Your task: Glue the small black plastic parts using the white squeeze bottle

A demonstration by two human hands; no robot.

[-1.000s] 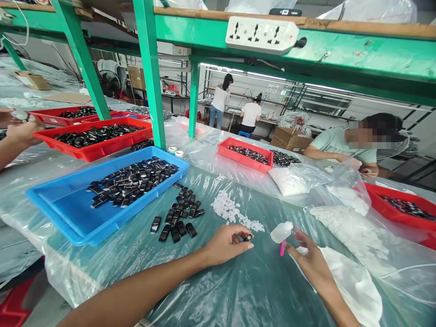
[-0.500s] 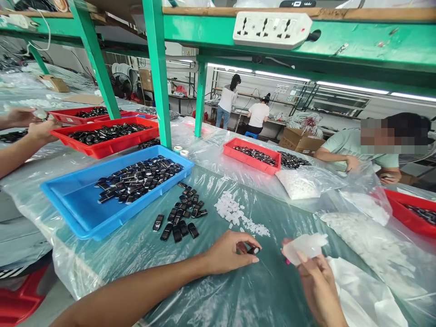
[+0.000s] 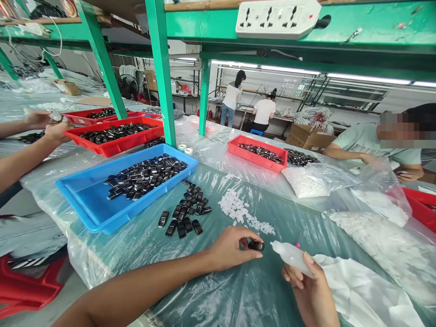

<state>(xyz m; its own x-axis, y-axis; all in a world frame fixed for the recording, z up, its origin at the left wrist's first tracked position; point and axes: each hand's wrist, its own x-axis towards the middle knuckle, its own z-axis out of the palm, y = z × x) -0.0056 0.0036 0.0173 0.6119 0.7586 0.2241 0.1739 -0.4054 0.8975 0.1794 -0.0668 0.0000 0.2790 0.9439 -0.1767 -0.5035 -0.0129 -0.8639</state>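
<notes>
Workshop, green-painted post (image 3: 160, 72) rising behind a counter (image 3: 218, 295) sheeted in wrinkled, shiny clear film. My left grip (image 3: 231, 250) pinches one black piece (image 3: 256, 245) between thumb and forefinger, above the counter's near edge; whether it also rests on the film I can't tell. My right grip (image 3: 311, 279) is closed round a translucent squeeze bottle (image 3: 293, 258), nozzle aimed at that piece, just beside it, not touching. Progress, my reading: one piece in hand, mid-work; some two dozen loose black pieces (image 3: 188, 210) on the film probably remain. The heap (image 3: 146, 177) in the blue tray (image 3: 116, 224), near the counter's left edge, may be finished or waiting; can't say. Pieces: glossy, small, oblong, rounded ends. White bits (image 3: 235, 206): matte, flat flakes grading to crumbs, spread right of the loose pieces. Tray: smooth moulded plastic, flared rim, its left corner bare.
</notes>
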